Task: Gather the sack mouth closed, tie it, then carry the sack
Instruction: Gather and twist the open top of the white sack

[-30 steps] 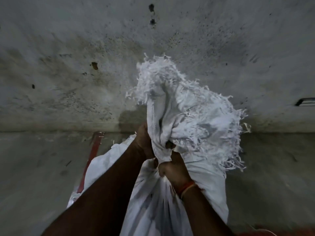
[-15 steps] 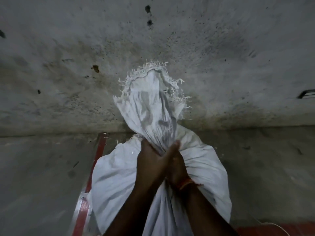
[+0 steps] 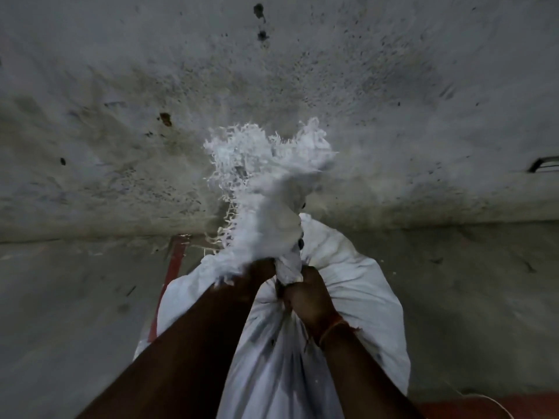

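We see first the wall point(image 3: 121, 86), which fills the upper half of the view: grey rough concrete with many dark specks, some stains and a few small holes. Under it lies the floor point(image 3: 75, 313), also grey and dusty, and it meets the wall in a line across the middle. On the floor a red strip point(image 3: 174, 261) runs from the wall toward us and passes behind the sack, and another red band point(image 3: 453, 406) shows at the lower right corner with a thin pale cord point(image 3: 490, 399) over it. On the wall at the far right there is a small dark bracket point(image 3: 543, 164). The white sack point(image 3: 357, 297) stands on the floor in the centre, just before the wall, full and round, and it hides part of the red strip. Its gathered mouth point(image 3: 266, 182) rises as a twisted neck with a frayed, blurred fringe on top. Both our forearms reach from below and cover the near side of the sack. The left hand point(image 3: 257, 272) has its fingers closed around the neck, partly under loose threads. The right hand point(image 3: 305, 294), with an orange thread point(image 3: 331, 329) on the wrist, grips the neck just beside it, fingers tightly closed.
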The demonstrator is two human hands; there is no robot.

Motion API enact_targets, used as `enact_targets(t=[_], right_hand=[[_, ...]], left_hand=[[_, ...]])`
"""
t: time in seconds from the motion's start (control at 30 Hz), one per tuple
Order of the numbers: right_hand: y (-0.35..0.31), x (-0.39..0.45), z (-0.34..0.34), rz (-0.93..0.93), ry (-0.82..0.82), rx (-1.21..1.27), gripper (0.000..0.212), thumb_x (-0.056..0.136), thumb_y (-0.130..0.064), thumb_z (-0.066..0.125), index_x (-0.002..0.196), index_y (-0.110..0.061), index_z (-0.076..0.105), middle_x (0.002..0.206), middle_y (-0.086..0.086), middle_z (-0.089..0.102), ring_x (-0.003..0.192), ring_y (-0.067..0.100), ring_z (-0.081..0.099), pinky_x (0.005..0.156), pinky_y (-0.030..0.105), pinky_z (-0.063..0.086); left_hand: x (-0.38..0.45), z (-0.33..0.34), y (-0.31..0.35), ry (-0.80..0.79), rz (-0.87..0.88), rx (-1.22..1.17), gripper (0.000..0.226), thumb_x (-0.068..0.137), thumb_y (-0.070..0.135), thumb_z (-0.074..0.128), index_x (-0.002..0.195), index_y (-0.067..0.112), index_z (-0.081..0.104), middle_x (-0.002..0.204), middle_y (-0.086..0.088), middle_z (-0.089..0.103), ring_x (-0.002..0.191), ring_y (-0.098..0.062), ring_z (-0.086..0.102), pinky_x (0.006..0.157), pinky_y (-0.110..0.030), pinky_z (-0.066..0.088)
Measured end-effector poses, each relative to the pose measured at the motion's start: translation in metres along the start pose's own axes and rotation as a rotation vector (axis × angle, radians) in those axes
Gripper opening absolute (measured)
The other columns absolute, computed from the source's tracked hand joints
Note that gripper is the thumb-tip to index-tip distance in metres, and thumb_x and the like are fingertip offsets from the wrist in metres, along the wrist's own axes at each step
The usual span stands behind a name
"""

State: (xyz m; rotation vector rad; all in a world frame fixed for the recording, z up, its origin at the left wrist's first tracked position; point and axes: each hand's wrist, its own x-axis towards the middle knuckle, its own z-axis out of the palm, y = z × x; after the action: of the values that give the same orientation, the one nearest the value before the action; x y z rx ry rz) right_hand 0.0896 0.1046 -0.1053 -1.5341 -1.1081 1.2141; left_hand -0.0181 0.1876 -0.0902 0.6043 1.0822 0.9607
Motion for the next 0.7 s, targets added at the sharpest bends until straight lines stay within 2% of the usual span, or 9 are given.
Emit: enact_targets(t=[0.1,0.17,0.23,0.3,0.37,0.43,0.5,0.6,0.7], right_hand=[[0.003,0.0,-0.006,0.009,-0.006,0.034,0.023,0.057,-0.005,0.057,0.049,-0.025,0.063,0.046,-0.011,0.06,0.057,0.007,0.059,0.056,0.025,0.043],[0.001,0.0,-0.007,0.052,0.013,0.119,0.037,0.067,0.017,0.057,0.058,-0.019,0.062,0.041,-0.009,0.058,0.051,0.009,0.057,0.049,0.022,0.042],[0.004,0.002,-0.004,0.092,0.055,0.143,0.038,0.076,0.026,0.049,0.07,-0.011,0.055,0.036,-0.004,0.053,0.041,0.015,0.053,0.039,0.02,0.039],[0.007,0.004,0.001,0.074,0.107,0.102,0.026,0.07,0.015,0.057,0.069,-0.011,0.057,0.038,-0.004,0.054,0.046,0.023,0.054,0.043,0.022,0.042],[0.005,0.004,0.007,0.054,0.114,0.091,0.017,0.053,-0.008,0.063,0.061,-0.023,0.066,0.048,-0.006,0.06,0.062,0.028,0.06,0.057,0.034,0.05],[-0.001,-0.002,0.009,0.062,0.153,0.067,0.008,0.05,-0.02,0.067,0.057,-0.024,0.065,0.058,-0.006,0.063,0.069,0.027,0.064,0.067,0.039,0.053],[-0.004,-0.007,0.01,0.011,0.217,0.013,0.021,0.058,-0.025,0.074,0.054,-0.022,0.054,0.063,-0.004,0.063,0.071,0.021,0.063,0.069,0.034,0.052],[0.003,-0.005,0.015,-0.078,0.309,-0.188,0.043,0.065,-0.039,0.083,0.056,-0.026,0.043,0.069,0.01,0.065,0.079,0.032,0.065,0.079,0.042,0.054],[0.017,0.001,0.026,-0.205,0.39,-0.304,0.039,0.065,-0.028,0.089,0.058,-0.008,0.056,0.062,0.021,0.066,0.067,0.039,0.066,0.072,0.041,0.053]], left_hand=[[-0.021,0.015,0.006,-0.063,0.093,0.161,0.034,0.088,0.043,0.069,0.107,0.015,0.073,0.094,-0.003,0.079,0.093,-0.025,0.074,0.093,-0.042,0.054],[-0.042,0.016,0.007,-0.135,0.223,0.204,0.017,0.091,0.025,0.063,0.105,0.017,0.07,0.092,0.004,0.079,0.091,-0.015,0.074,0.089,-0.034,0.056],[-0.072,0.014,0.003,-0.128,0.445,0.415,0.047,0.084,0.021,0.061,0.131,0.023,0.058,0.125,0.014,0.069,0.119,-0.006,0.063,0.099,-0.024,0.05],[-0.086,-0.02,-0.027,-0.131,0.656,0.72,0.075,0.08,0.031,0.062,0.15,0.033,0.034,0.151,0.021,0.045,0.142,-0.004,0.039,0.116,-0.027,0.035],[-0.091,-0.051,-0.059,-0.174,0.81,1.141,0.092,0.08,0.047,0.061,0.158,0.031,0.015,0.165,0.006,0.024,0.153,-0.015,0.02,0.122,-0.041,0.023],[-0.084,-0.062,-0.084,-0.176,0.882,1.465,0.103,0.081,0.066,0.051,0.158,0.007,0.015,0.165,-0.015,0.016,0.154,-0.027,0.009,0.119,-0.049,0.015],[-0.084,-0.05,-0.09,-0.107,0.863,1.5,0.099,0.081,0.062,0.048,0.148,-0.008,0.031,0.159,-0.026,0.026,0.151,-0.03,0.012,0.118,-0.046,0.015],[-0.084,-0.036,-0.096,-0.048,0.877,1.54,0.085,0.084,0.05,0.044,0.136,-0.017,0.046,0.147,-0.035,0.04,0.15,-0.03,0.012,0.121,-0.039,0.007],[-0.076,-0.045,-0.106,-0.022,0.941,1.548,0.098,0.096,0.066,0.02,0.131,-0.021,0.049,0.14,-0.043,0.043,0.14,-0.039,0.022,0.118,-0.04,0.007]])
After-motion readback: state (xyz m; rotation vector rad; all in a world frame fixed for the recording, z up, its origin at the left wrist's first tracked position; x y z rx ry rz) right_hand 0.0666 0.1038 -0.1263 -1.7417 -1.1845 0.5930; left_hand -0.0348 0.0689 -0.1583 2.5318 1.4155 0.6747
